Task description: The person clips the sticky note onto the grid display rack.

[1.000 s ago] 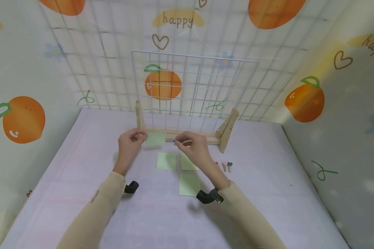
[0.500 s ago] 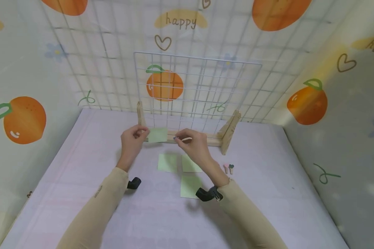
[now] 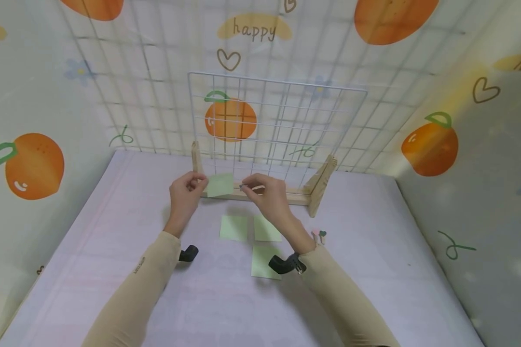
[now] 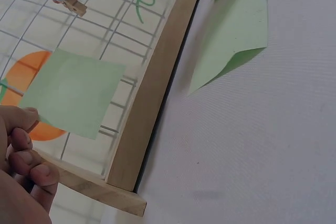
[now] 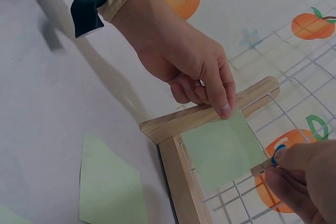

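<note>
My left hand [image 3: 186, 193] pinches a pale green paper note [image 3: 220, 185] by its left edge, lifted in front of the wire grid [image 3: 278, 81]. To the right of it, my right hand [image 3: 269, 195] holds a small wooden clothespin [image 4: 73, 4] with a blue top between thumb and fingertips. In the right wrist view the clothespin's wooden end overlaps the note's corner. The grid stands upright in a wooden stand [image 3: 317, 190], whose base lies just behind the note in the head view.
Several more green notes [image 3: 234, 228] lie on the white table [image 3: 208, 299] in front of the stand. Two clothespins, one with a pink top [image 3: 316, 233] and one with a green top [image 3: 323, 233], lie right of my right wrist. A curtain printed with oranges surrounds the table.
Both hands have risen slightly toward the grid, the left with the note and the right with the clothespin. The note now stands more upright, and the head view has shifted a little.
</note>
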Action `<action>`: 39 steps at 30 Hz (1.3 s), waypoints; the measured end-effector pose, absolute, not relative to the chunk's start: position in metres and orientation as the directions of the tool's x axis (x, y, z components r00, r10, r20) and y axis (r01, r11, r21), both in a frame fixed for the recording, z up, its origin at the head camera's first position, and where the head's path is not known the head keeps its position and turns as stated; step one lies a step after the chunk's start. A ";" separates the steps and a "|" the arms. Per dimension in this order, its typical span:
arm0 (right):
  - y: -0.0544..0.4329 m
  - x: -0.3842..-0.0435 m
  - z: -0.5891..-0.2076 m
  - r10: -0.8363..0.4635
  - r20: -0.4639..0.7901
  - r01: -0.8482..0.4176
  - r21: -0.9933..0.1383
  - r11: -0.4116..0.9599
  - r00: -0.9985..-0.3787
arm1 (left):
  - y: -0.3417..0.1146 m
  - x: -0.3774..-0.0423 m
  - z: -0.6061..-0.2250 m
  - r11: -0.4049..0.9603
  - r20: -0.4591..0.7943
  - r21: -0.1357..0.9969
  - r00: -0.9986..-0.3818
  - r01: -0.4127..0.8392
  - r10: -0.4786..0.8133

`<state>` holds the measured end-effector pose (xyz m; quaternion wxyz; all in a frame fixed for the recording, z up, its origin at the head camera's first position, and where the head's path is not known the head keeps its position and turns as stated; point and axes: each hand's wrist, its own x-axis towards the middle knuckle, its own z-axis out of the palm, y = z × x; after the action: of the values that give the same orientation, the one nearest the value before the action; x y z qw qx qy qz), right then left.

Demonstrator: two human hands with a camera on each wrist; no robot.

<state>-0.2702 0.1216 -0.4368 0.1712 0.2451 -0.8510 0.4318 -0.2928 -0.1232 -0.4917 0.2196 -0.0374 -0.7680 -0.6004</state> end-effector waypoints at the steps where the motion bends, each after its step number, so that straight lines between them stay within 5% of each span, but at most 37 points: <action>1: 0.121 -0.271 -0.436 -0.268 0.504 -0.566 -0.652 0.505 -0.821 | -0.123 -0.293 -0.492 0.277 0.386 0.905 -0.898 0.324 -0.212; 15: 0.099 -0.287 -0.428 -0.254 0.517 -0.567 -0.641 0.518 -0.817 | -0.125 -0.297 -0.492 0.309 0.442 0.881 -0.858 0.359 -0.262; 39: 0.070 -0.316 -0.419 -0.280 0.651 -0.661 -0.461 0.593 -0.705 | -0.112 -0.308 -0.493 0.401 0.513 0.836 -0.794 0.376 -0.325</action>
<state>-0.3159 0.0701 -0.4186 0.2664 0.2762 -0.8517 0.3567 -0.3078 -0.1115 -0.4931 0.3203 -0.0164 -0.7732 -0.5472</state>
